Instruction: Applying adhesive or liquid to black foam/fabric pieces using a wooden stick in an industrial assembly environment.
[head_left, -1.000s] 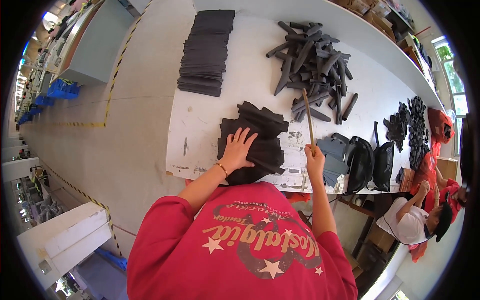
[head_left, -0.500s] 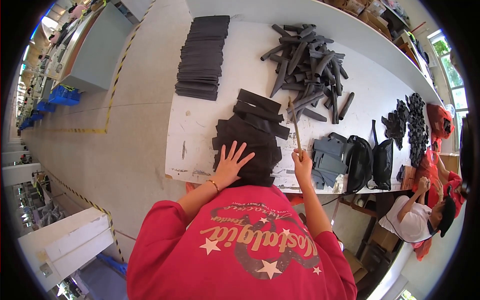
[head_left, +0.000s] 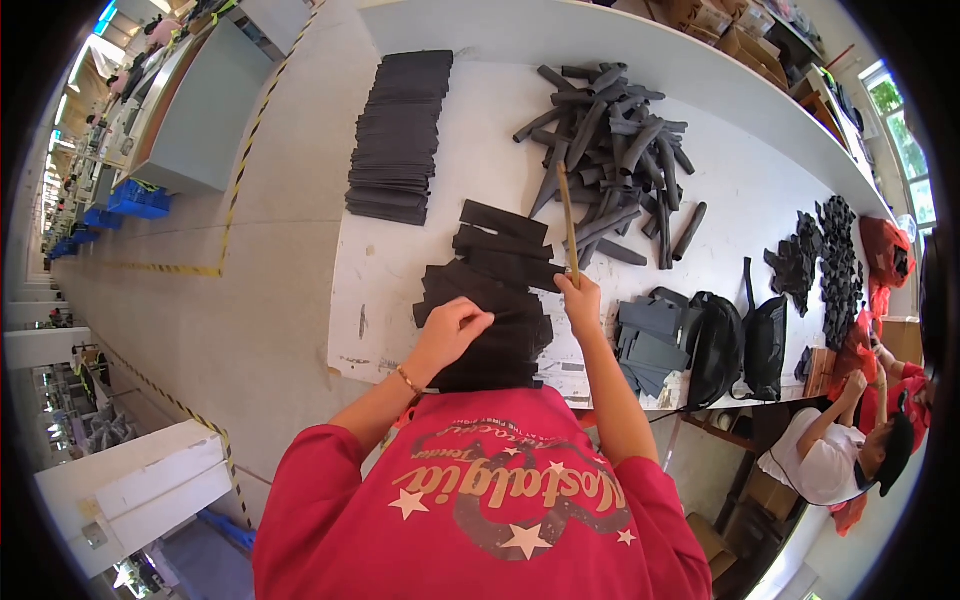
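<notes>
A loose pile of flat black fabric strips lies at the near edge of the white table, right against my shirt. My left hand is over the pile's left side, fingers curled and pressed together; whatever they pinch, if anything, is hidden. To the right of the pile, my right hand grips the near end of a thin tan stick. The stick's far end points away from me, toward a heap of dark grey fabric tubes. Beyond the pile, at the far left, black strips overlap in a neat row.
Right of my right hand lie grey flat pieces and black bags. Small black pieces and a red plastic bag are farther right. A raised white board edges the table's back. Another person sits at the right.
My left hand has gone from spread flat on the pile to curled fingers. The right hand has shifted slightly left and away from me with the stick, which now stands nearer to upright in view.
</notes>
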